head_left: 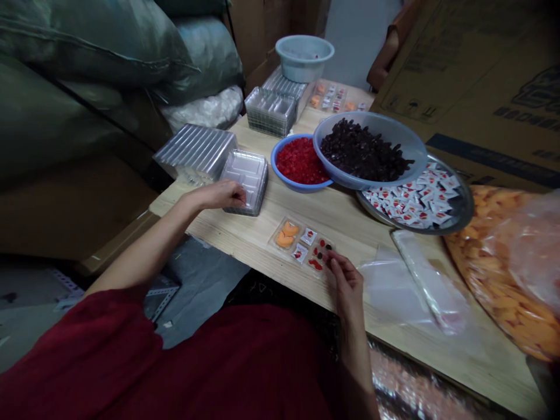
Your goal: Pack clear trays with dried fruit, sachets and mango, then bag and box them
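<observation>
Pale wooden worktop (236,236) carries a clear plastic compartment tray (298,239) of orange, white and red pieces near its front edge. The right hand (349,277) bends its fingers at the tray's right end, grip unclear; a nudge could spill pieces. The left hand (225,195) curls its fingers over a stack of clear nested trays (247,166), pinch indiscernible; thin trays might cling. Bare wood separates tray and round blue bowl (301,186).
</observation>
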{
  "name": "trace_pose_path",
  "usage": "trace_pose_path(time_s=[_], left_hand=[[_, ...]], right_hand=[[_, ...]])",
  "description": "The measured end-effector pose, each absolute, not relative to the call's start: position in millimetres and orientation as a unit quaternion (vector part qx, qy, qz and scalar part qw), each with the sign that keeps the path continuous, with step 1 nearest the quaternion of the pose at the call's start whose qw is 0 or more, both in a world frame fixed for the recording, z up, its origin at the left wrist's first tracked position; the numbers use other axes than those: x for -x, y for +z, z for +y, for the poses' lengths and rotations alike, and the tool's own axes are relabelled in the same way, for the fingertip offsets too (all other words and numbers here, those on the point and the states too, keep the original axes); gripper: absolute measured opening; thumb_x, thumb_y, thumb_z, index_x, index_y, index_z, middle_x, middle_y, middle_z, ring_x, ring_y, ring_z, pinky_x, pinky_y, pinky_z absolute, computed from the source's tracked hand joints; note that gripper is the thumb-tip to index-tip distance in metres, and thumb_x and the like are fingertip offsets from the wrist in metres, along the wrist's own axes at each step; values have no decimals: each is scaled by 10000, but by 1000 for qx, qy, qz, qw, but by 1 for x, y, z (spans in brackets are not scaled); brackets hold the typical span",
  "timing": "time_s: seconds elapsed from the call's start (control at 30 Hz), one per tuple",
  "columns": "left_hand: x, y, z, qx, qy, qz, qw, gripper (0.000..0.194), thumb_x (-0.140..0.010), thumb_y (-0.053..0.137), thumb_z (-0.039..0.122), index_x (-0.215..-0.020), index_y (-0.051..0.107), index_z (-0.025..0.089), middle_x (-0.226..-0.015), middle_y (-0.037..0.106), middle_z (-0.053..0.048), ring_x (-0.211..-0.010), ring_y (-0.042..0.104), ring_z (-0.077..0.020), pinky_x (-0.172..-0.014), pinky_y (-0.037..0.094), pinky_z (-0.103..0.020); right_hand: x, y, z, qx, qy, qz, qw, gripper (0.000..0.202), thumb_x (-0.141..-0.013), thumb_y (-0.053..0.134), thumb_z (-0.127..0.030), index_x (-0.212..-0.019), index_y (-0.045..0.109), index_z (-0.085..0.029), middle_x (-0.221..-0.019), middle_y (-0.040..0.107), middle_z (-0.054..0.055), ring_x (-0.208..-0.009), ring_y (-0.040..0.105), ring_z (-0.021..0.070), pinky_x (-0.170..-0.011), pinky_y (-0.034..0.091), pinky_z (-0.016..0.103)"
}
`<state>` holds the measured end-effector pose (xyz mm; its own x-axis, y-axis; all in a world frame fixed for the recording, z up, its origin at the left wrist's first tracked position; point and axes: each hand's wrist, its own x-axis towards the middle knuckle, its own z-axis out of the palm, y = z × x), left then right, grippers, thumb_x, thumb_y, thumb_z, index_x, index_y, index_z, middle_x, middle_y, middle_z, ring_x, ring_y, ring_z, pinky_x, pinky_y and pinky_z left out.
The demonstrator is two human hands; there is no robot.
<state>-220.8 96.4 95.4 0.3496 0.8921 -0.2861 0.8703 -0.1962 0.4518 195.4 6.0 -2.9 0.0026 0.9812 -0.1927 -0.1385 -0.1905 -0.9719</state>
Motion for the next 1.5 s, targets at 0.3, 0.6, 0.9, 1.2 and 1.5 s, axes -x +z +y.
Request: trace_pose_path(time_s=[0.3, 0.6, 0.9, 1.2, 1.5], left_hand=[[217, 91, 99, -793, -21, 563, 231, 175, -904, 591, 284, -858, 732, 190, -804, 720, -43, -753, 619, -174, -711, 388, -259], [201, 97, 65, -815, 116, 567, 33, 194, -1007, 394, 247, -944, 562, 175, -936, 586, -97, -796, 556, -210, -718, 428, -329], [82, 81, -20, -718, 484, 500, -30, 58, -975, 515, 265, -980, 566, 237, -873, 627, -66, -847, 600, -228, -777, 502, -393], [10, 38, -49, -518, 538, 496, 443, 249, -967, 584, 446, -871, 664, 231, -853, 638, -69, -800, 583, -207, -784, 494, -353], [32, 76, -9, -320, 568, 436, 620, 243, -825, 801, 334, -822, 627, 165, -740, 633, -7, -684, 566, -106, -669, 457, -223]], right_hand=[[-194, -4, 0, 517, 575, -413, 481, 345, -843, 770, -477, -1085, 777, -230, -1090, 783, 67, -1030, 716, 218, -1083, 470, 455], [-193, -3, -1, 521, 571, -418, 477, 360, -847, 759, -486, -1088, 776, -219, -1124, 775, 79, -1052, 706, 232, -1097, 462, 484], [-124, 31, -16, 388, 739, -340, 433, 426, -921, 659, -545, -1234, 705, -259, -1141, 768, 71, -1093, 709, 237, -1018, 527, 436], [-152, 26, 7, 412, 703, -235, 531, 451, -764, 837, -388, -1181, 692, -297, -1224, 730, 11, -987, 707, 159, -908, 581, 314], [-171, 13, 1, 458, 662, -268, 529, 448, -764, 844, -397, -1164, 704, -252, -1217, 730, 48, -962, 692, 158, -866, 562, 300]])
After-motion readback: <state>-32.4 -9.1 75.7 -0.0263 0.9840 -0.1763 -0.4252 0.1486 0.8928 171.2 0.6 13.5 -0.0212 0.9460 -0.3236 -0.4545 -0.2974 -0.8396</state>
